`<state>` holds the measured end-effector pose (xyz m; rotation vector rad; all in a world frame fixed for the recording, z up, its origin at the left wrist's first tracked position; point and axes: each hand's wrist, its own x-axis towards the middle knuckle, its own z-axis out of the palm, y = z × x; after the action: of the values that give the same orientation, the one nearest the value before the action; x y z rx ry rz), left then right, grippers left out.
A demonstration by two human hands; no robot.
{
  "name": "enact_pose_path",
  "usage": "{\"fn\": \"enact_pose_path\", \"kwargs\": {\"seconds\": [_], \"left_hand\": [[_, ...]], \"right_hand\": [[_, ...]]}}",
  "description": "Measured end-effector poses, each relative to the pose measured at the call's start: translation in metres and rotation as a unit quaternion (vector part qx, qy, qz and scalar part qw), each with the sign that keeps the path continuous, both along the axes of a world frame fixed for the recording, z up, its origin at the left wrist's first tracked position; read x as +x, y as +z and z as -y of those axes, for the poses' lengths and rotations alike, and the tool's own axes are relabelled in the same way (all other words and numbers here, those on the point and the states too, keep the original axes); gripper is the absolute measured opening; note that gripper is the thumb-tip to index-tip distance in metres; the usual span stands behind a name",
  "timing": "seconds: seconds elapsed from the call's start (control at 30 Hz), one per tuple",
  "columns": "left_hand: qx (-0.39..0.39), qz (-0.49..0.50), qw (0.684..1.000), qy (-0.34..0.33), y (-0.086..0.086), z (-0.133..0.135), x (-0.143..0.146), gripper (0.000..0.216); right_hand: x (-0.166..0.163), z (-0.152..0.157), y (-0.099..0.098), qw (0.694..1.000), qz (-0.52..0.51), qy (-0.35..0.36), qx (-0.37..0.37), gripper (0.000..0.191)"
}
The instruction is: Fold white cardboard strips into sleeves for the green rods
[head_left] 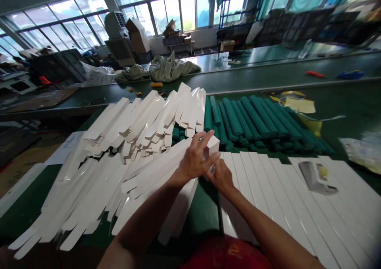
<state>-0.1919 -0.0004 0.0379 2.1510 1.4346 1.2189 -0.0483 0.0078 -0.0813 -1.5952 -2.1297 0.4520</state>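
Observation:
Both my hands meet at the end of one long white carton [212, 144] near the middle of the green table [351, 114]. My left hand [195, 158] lies over the carton's top end with fingers curled round it. My right hand [222, 176] pinches the same end from below and to the right. A heap of flat white carton blanks [125, 150] fans out on the left. A stack of dark green rolled items [253, 122] lies just beyond my hands. Closed white cartons [285, 193] lie side by side on the right.
A white tape dispenser [317, 177] rests on the row of closed cartons. Yellow paper scraps [299, 104] lie at the far right. Crumpled grey-green bags [169, 68] sit on a second table behind, with boxes and windows beyond. Something red [226, 255] is at the bottom edge.

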Motion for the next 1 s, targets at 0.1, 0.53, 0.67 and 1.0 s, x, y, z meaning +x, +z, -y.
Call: {"fn": "enact_pose_path", "kwargs": {"seconds": [0.1,0.53,0.67,1.0], "left_hand": [[-0.025,0.020,0.999,0.037,-0.011,0.008,-0.002,0.076],[-0.237,-0.312,0.885,0.252,-0.188,0.201,-0.020,0.053],[-0.315,-0.320,0.851,0.271,-0.194,0.208,-0.005,0.071],[-0.568,0.219,0.792,-0.042,-0.055,0.164,-0.088,0.046]], "right_hand": [[0.005,0.003,0.003,0.999,0.005,-0.002,-0.038,0.040],[0.002,0.046,-0.037,0.957,0.204,0.068,-0.194,0.081],[0.002,0.036,-0.042,0.951,0.239,0.084,-0.180,0.081],[-0.004,0.033,-0.001,0.937,0.121,0.309,0.105,0.089]]}}
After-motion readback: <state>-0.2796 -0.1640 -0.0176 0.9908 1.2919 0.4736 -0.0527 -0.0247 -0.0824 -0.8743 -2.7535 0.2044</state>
